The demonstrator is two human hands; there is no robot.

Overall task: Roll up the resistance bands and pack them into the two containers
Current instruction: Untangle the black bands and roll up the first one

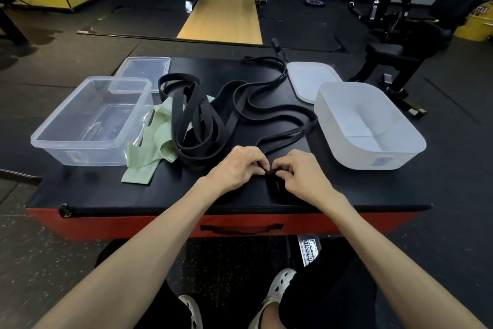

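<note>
Your left hand (237, 166) and right hand (301, 171) pinch the near end of the narrow black resistance band (309, 119) with curled fingertips, its length snaking away from the grip, between the open clear container (53, 139) to the left and the white container (373, 166) to the right.

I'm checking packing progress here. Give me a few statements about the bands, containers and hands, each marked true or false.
1. The left hand and right hand both pinch the end of a black band. True.
2. The clear container holds a rolled band. False: no band is inside it.
3. The green band lies beside the clear container. True.
4. The white container has its lid on. False: the white lid lies behind it.
</note>
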